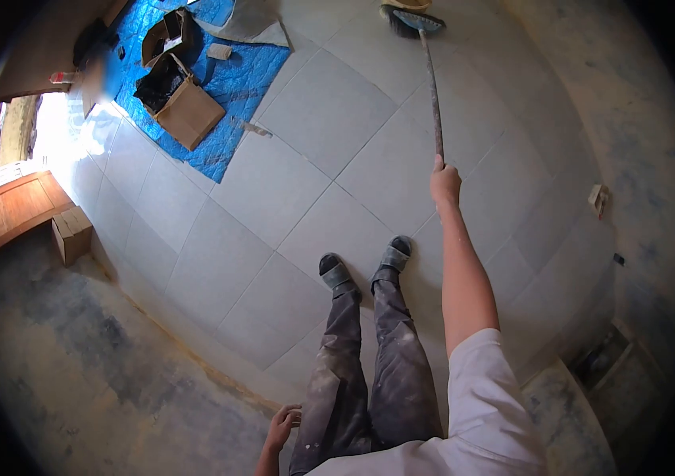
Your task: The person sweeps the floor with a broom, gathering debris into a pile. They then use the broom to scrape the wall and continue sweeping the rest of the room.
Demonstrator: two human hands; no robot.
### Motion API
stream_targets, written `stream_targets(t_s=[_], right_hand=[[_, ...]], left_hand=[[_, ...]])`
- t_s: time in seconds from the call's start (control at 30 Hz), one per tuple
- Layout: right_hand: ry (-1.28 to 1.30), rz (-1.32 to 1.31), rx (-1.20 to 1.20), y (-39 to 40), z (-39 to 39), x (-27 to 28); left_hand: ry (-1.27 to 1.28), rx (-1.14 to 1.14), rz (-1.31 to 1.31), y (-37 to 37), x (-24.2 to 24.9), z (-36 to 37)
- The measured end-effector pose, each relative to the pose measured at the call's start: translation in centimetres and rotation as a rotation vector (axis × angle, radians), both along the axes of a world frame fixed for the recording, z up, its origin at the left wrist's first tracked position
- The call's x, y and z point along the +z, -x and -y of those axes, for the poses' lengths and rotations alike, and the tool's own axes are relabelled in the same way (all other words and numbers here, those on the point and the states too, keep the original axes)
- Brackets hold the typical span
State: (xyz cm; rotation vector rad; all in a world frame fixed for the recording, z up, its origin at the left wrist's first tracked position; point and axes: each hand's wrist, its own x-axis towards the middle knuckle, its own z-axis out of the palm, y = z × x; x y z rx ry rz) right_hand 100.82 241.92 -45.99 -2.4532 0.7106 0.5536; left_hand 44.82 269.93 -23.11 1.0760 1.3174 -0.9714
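My right hand (446, 184) is wrapped round the end of the long handle of a broom (433, 95), arm stretched forward. Its dark bristle head with a blue-grey top (418, 22) rests at the far edge of the tiled floor, against a yellowish object (413, 4) cut off by the frame. Beside my left thigh hangs my left hand (283, 424), fingers loosely bent and apart, holding nothing. My sandalled feet (339, 272) stand on grey floor tiles (337, 214).
A blue tarp (230, 103) at the upper left bears open cardboard boxes (190, 119) and a pale roll (219, 51). By the bright doorway at left are a wooden door (16, 208) and a small carton (73, 234). A small pale box (598, 198) lies near the right wall.
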Motion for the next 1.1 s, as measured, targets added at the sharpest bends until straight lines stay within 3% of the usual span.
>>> stream_targets(t_s=[0.2, 0.27, 0.33, 0.47, 0.53, 0.6, 0.73, 0.83, 0.93, 1.1], right_hand=[[-0.102, 0.024, -0.051, -6.7, -2.4, -2.0], [-0.256, -0.076, -0.13, -7.9, -5.2, 0.1], [-0.402, -0.146, -0.178, -7.9, -7.5, -2.6], [-0.334, -0.326, -0.062, -4.5, -10.5, 0.9], [-0.09, -0.132, 0.186, -1.4, -7.4, -4.6], [-0.021, -0.259, 0.2, -0.3, -2.9, -1.4], [0.312, -0.298, 0.367, 1.3, 8.5, 0.1], [0.317, -0.353, 0.264, 3.8, 13.7, 3.6], [0.291, -0.346, 0.109, 10.0, 18.5, 2.5], [0.229, -0.353, -0.125, 31.4, 25.8, 4.9]], left_hand=[[-0.004, 0.036, -0.007, -0.5, -0.1, 1.2], [-0.004, 0.023, -0.015, -0.6, -0.2, 1.7], [-0.003, 0.008, -0.012, -1.5, -0.2, 2.5], [-0.047, -0.132, 0.001, -2.8, -0.2, 2.9], [-0.045, -0.175, 0.01, -2.6, -0.2, 2.7], [-0.042, -0.04, 0.045, -2.5, 0.0, 2.5], [-0.059, 0.012, 0.047, -2.3, 0.3, 1.8], [-0.038, -0.001, 0.074, -1.4, -0.2, 1.5], [-0.035, -0.114, 0.039, -0.8, -1.2, 1.1], [-0.024, -0.227, 0.085, -1.7, -1.5, 0.2]])
